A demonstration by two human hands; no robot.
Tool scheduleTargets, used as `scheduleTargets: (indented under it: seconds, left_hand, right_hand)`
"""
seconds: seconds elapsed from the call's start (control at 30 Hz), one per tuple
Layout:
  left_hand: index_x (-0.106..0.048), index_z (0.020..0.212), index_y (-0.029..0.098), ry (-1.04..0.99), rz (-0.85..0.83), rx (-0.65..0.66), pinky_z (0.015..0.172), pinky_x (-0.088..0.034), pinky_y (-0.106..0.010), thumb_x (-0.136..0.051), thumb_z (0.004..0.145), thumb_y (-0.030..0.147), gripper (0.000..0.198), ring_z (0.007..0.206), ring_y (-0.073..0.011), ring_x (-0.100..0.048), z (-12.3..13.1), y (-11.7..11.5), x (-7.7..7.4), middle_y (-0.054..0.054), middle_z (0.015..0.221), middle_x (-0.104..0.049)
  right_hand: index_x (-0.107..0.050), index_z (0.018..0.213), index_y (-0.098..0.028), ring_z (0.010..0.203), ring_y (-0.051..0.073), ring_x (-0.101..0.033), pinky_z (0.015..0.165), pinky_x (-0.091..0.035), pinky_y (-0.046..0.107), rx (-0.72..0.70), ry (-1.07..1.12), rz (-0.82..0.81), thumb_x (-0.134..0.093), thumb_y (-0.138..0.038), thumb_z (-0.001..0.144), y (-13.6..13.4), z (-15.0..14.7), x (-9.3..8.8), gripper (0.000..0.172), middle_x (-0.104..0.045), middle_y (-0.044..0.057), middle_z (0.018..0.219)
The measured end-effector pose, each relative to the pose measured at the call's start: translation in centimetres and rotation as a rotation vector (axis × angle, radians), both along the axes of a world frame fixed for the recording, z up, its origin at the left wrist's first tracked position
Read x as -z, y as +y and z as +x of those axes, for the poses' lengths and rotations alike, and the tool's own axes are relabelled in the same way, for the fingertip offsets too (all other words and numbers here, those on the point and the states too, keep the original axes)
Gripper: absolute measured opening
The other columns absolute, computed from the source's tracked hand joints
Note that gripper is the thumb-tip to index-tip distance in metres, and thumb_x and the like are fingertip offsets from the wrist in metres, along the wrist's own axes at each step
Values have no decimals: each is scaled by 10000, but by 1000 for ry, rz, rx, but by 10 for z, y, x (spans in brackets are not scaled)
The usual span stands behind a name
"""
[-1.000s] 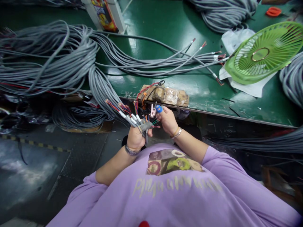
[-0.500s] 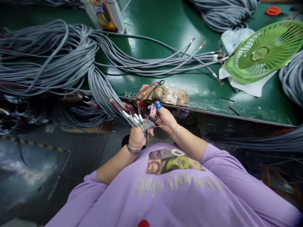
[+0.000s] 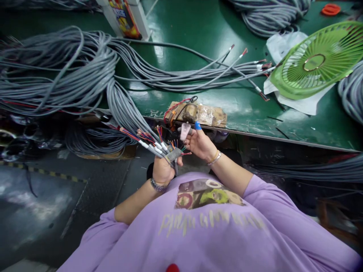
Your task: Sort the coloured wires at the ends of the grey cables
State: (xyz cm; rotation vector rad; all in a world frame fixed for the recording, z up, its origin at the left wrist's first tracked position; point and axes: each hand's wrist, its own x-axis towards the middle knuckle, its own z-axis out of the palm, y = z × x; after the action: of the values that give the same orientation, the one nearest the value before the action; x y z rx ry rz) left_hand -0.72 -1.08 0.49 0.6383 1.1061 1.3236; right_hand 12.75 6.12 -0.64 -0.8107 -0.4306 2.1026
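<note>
My left hand [image 3: 163, 170] is closed around a bundle of grey cables [image 3: 159, 150] below the table edge. Red, blue and orange wire ends [image 3: 144, 136] fan out of their white-banded tips. A grey wrapped piece [image 3: 173, 155] lies across the top of this grip, and thin coloured wires [image 3: 181, 147] stick out beside it. Just right of these wires is my right hand [image 3: 200, 145], its thumb stretched up in a blue cover and apart from the bent fingers. At its index fingertip sits a pale pink piece [image 3: 185, 131]; whether it is worn or held is unclear.
A taped wooden block [image 3: 208, 115] with red and black leads lies at the front edge of the green table [image 3: 176, 22]. Coiled grey cables [image 3: 56, 71] fill the left. A green fan [image 3: 314, 62] and orange-handled scissors [image 3: 331, 10] are on the right.
My right hand has moved slightly right, and its thumb has come away from the pink piece. The wire ends in my left hand have tilted and spread a little left.
</note>
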Motion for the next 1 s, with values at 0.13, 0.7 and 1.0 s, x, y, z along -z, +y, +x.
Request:
scheduleTargets:
  seconds: [0.13, 0.7, 1.0]
  left_hand:
    - [-602, 589, 170, -11, 16, -52, 404, -430, -209, -755, 636, 267, 187, 380, -91, -509, 5, 4, -2, 39, 429, -551]
    - [-601, 623, 166, -1, 16, -148, 412, -425, -204, -756, 644, 277, 191, 397, -85, -509, 14, 10, 1, 47, 451, -564]
    - [-582, 584, 172, 58, -5, -121, 424, -423, -211, -728, 644, 273, 188, 404, -90, -520, 12, 5, 6, 38, 448, -568]
  right_hand:
    - [-648, 864, -160, 568, 76, -469, 509, -378, 192, 68, -47, 56, -680, -423, 819, 2, -1, 1, 269, -612, -6, 708]
    - [-588, 758, -167, 533, 72, -382, 492, -316, 216, 91, -97, 172, -699, -703, 674, 1, -14, 6, 554, -513, -32, 618]
    - [-619, 728, -161, 538, 69, -423, 519, -364, 210, 197, -44, 113, -711, -651, 719, 1, -22, 4, 498, -534, -31, 593]
